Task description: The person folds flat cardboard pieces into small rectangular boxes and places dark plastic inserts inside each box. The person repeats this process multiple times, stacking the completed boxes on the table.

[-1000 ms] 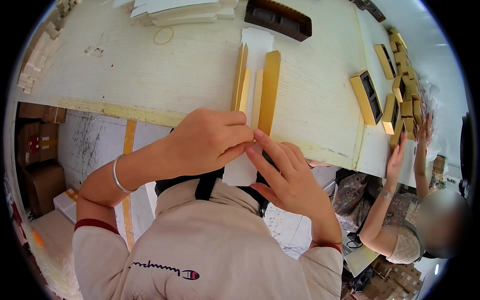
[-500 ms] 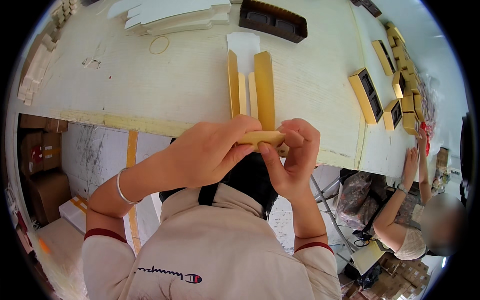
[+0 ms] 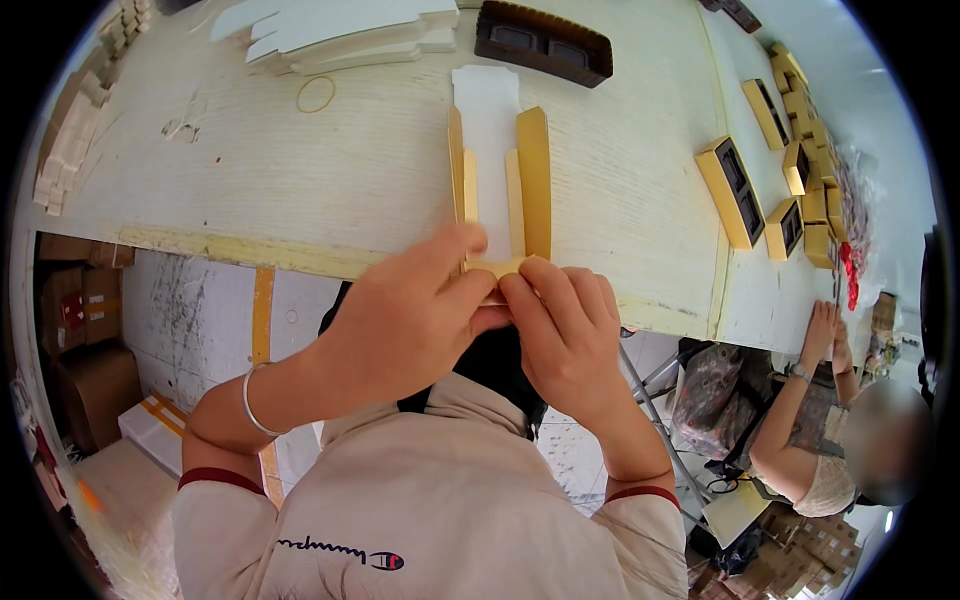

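Note:
A partly folded carton [image 3: 536, 185], gold outside and white inside, lies at the table's near edge, pointing away from me. Its two long sides stand up, and a flat white flap stretches from the far end. At the near end my left hand [image 3: 410, 300] is closed on the card, thumb low and index finger raised beside the left wall. My right hand [image 3: 568, 335] has its fingers curled over the right part of that same end. The fingers partly hide the fold between them.
Beyond the carton are a dark brown plastic tray [image 3: 543, 45], a stack of flat white cartons [image 3: 345, 35] and a rubber band [image 3: 316, 94]. Gold boxes with dark trays [image 3: 735, 190] stand to the right, near another person's hands [image 3: 822, 330]. Brown cardboard boxes [image 3: 95, 390] sit below left.
My right hand has turned over, its fingers now curling down onto the near end. The carton's side walls have spread further apart. The other person's hands have drawn back from the red item.

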Tool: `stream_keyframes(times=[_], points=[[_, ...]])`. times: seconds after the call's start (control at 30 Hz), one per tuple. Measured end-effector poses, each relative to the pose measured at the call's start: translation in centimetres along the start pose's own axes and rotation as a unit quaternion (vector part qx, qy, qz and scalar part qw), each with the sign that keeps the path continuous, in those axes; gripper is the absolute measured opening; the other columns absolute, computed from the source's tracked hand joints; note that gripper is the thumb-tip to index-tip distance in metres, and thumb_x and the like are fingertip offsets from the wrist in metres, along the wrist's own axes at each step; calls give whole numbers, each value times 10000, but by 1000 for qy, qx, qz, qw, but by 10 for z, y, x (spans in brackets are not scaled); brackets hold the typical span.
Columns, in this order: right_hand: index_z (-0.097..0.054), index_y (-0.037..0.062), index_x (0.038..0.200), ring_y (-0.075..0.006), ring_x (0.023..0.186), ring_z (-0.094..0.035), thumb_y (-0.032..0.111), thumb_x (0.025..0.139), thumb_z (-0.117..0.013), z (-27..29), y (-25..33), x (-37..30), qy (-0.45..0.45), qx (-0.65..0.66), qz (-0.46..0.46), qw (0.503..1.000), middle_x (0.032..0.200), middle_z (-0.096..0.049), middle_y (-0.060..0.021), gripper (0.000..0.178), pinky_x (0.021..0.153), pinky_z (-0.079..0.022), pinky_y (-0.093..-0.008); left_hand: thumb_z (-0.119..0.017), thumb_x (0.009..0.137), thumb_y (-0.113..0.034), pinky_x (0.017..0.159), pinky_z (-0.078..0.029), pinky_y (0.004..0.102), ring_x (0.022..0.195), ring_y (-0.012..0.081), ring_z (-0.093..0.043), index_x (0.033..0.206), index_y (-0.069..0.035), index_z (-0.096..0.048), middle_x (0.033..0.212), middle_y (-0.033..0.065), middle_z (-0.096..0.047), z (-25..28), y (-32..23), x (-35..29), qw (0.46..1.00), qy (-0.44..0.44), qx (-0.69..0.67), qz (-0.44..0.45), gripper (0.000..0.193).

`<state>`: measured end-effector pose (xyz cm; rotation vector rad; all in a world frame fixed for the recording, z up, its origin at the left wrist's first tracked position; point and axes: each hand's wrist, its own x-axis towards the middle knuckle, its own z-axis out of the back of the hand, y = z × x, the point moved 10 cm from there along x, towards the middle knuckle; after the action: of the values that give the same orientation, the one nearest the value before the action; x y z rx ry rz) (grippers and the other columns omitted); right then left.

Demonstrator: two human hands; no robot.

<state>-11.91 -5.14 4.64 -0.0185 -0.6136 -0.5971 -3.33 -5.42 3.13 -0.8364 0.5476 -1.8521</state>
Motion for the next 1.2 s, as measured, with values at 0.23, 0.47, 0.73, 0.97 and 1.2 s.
stream_keyframes(times=[0.23, 0.47, 0.73, 0.97, 1.2], points=[[-574, 33, 844, -232, 709, -499, 39, 713, -647, -18, -13, 12, 130, 122, -52, 983, 865, -525, -89, 150, 607, -402, -331, -659, 758, 30, 596, -463, 373, 710, 300, -559, 850, 20, -577, 816, 130, -546, -6, -7, 4, 994, 46, 90, -43, 124], [-562, 27, 844, -232, 756, -529, 51, 722, -677, -11, -16, -1, 97, 118, -41, 987, 901, -539, -86, 169, 645, -406, -324, -658, 784, -19, 543, -442, 347, 646, 266, -546, 824, -10, -569, 763, 97, -512, -11, -5, 6, 989, 99, 109, -29, 98], [-549, 25, 819, -200, 734, -510, 58, 708, -647, -9, -15, 3, 113, 93, 9, 989, 947, -544, -85, 152, 608, -380, -303, -688, 779, -82, 498, -425, 334, 593, 241, -529, 793, -25, -566, 730, 77, -476, -14, -8, 6, 985, 68, 147, -57, 136], [-549, 50, 763, -178, 704, -447, 40, 649, -630, -4, 5, 1, 50, -69, 52, 995, 920, -515, -78, 141, 589, -355, -291, -615, 686, -1, 444, -414, 275, 574, 176, -540, 734, -51, -518, 733, 56, -471, -13, -11, 4, 977, 73, 176, -91, 119], [-603, 38, 895, -192, 690, -475, 55, 658, -664, -23, -11, 4, 173, 139, -26, 975, 885, -539, -59, 246, 587, -392, -320, -648, 723, -25, 489, -429, 338, 612, 241, -554, 740, -39, -526, 738, 70, -477, -10, -2, 14, 985, 127, 106, -44, 123]])
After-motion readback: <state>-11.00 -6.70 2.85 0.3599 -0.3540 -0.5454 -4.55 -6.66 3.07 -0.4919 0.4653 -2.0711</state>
